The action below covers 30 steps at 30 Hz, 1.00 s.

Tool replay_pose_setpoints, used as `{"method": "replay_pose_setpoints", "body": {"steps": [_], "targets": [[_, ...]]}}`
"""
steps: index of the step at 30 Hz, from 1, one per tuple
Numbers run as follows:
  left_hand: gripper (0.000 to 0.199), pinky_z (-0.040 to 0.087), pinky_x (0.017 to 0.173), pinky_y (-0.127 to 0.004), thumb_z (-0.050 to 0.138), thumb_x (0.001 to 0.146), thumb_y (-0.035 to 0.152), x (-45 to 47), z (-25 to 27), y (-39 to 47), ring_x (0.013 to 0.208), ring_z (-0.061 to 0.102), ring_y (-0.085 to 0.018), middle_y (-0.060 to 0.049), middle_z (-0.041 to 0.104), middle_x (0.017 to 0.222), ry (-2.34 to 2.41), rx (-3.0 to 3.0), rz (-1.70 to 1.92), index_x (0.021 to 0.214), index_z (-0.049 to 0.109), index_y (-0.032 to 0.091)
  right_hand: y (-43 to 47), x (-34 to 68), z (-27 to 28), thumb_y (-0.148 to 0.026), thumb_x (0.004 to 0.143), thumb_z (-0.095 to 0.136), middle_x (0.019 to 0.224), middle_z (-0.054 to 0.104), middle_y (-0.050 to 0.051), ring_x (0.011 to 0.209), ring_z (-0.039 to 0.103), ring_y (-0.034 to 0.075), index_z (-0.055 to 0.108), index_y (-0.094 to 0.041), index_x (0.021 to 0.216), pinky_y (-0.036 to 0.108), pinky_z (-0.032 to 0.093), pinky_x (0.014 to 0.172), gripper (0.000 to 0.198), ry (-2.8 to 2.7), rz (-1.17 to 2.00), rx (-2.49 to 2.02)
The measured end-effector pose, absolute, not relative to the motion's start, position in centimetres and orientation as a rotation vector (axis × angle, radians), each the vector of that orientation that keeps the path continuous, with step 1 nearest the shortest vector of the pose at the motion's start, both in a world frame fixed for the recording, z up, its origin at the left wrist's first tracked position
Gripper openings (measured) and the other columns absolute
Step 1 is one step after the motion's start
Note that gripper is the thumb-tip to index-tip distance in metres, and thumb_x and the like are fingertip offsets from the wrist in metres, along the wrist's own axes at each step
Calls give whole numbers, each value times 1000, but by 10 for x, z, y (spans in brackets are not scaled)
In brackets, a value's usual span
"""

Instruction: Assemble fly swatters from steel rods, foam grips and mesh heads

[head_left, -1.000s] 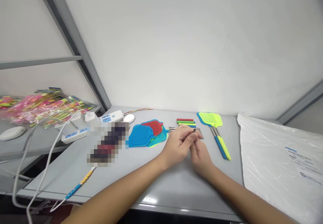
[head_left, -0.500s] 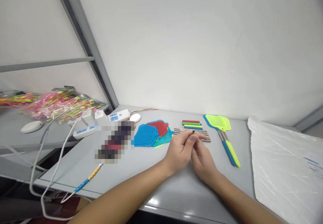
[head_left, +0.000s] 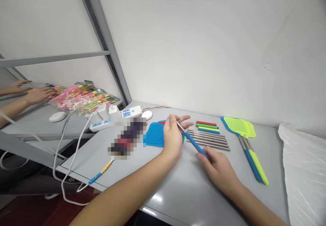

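My left hand point(head_left: 173, 137) pinches the bare metal end of a fly swatter handle point(head_left: 195, 144) under the thumb, while its other fingers stretch out. The lower end of the same handle, a blue sleeve over the rod, is gripped by my right hand point(head_left: 220, 168). It slants across the front of the table between them. Behind my left hand, partly hidden, lie blue swatter heads point(head_left: 154, 134) and a red head point(head_left: 161, 121). Metal rods point(head_left: 210, 139) lie in a row beyond the handle, with several coloured sleeves point(head_left: 206, 125) behind them.
Whole fly swatters point(head_left: 238, 125) lie to the right, beside a white plastic sheet point(head_left: 300, 171). On the left are a blurred-out object point(head_left: 128, 139), a power strip point(head_left: 131, 112) and white cables point(head_left: 76, 151). Another person's hands point(head_left: 38, 95) touch bagged colourful items point(head_left: 81, 97) on the neighbouring table.
My hands were clasped together over the rods; they have moved apart, showing the blue-sleeved handle between them. The view has shifted left, and another person's hands have come into sight.
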<state>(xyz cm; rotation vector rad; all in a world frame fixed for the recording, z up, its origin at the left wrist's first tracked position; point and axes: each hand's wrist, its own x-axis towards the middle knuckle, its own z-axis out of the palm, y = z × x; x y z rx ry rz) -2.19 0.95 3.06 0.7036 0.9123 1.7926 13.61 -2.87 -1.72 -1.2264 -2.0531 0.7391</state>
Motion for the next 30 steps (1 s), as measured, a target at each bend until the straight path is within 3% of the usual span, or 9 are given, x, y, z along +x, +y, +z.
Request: {"method": "replay_pose_setpoints", "body": {"steps": [5,16,22,30], "targets": [[22,52,75,-34,43,93,41,-26,32,14,66,71,-17,-9,72,96,909,594,1808,86,42,20,-32,136,-13,-42,94,44,56,46,-4,51,40,12,50,-21,70,24,31,50,32,-2107,720,-1165],[24,52,69,-33,49,89,43,-23,27,16,58,69,-18,-8,73,86,914,615,1760,87,42,20,-38,137,-6,-28,95,40,53,36,-5,48,30,10,33,-21,60,26,24,49,36,-2180,433,-984],[35,49,58,-29,46,88,54,-21,28,10,51,64,-17,-4,67,66,847,693,1708,82,45,19,-37,139,-7,-31,96,38,55,37,-5,48,32,10,30,-21,64,25,24,49,34,-2188,462,-1037],[34,46,53,-26,48,88,53,-12,21,2,48,58,-14,0,62,64,845,835,1653,81,44,20,-36,139,-8,-35,95,41,57,42,-5,50,36,10,33,-21,68,24,25,51,31,-2192,531,-1101]]}}
